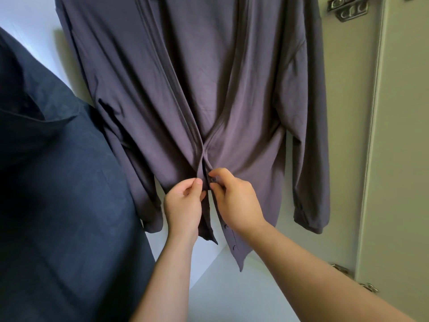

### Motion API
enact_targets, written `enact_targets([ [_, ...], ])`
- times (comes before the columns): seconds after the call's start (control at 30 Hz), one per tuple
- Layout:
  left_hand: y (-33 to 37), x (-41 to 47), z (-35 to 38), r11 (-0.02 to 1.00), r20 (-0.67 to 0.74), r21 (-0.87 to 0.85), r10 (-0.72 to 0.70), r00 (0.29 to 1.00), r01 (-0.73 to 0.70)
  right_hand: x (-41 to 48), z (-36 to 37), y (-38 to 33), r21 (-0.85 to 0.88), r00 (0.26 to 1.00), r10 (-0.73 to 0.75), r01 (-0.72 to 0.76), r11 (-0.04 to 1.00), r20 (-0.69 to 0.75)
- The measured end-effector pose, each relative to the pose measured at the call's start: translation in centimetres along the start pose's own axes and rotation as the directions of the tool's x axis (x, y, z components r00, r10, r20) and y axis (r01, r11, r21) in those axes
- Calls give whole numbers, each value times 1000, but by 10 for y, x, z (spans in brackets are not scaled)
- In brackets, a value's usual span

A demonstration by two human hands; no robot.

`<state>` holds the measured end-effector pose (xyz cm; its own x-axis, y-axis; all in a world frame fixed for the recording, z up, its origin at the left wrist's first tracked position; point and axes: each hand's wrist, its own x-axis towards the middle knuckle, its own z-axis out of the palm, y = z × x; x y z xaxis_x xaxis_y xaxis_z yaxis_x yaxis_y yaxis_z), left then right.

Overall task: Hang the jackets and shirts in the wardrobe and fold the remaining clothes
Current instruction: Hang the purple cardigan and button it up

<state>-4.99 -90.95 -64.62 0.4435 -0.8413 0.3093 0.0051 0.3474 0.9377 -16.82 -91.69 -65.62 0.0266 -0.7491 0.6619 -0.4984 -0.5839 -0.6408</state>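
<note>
A dark blue garment [58, 182] fills the far left. Next to it hangs the purple-grey shirt [209, 77]. Low on its front, our left grip [184, 203] pinches one front edge between thumb and fingers. Our right grip [234, 201] pinches the other edge at a button [213, 180], nearly touching the left. Rightmost stands the pale wardrobe door [348, 112] with a metal hinge [348, 6].

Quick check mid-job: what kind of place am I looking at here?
Most likely at an open wardrobe: a purple-grey shirt hangs in front, a dark blue garment beside it, and a pale door carries metal hinges.
</note>
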Motion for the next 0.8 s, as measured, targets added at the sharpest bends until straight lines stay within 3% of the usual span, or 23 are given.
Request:
enact_targets([
  [0.23, 2, -5, 4, 994, 31, -91, -52, 998, 55, 0, -7, 1, -103, 1000, 2, -4, 995, -15],
  [0.53, 3, -7, 8, 999, 46, -46, -15, 999, 17, 8, -10, -4, 201, 980, 197, -197, 959, 22],
  [0.8, 5, -8, 7, 999, 23, -39, -15, 1000, 16, 8, -9, -5, 223, 977, 210, -200, 954, -22],
])
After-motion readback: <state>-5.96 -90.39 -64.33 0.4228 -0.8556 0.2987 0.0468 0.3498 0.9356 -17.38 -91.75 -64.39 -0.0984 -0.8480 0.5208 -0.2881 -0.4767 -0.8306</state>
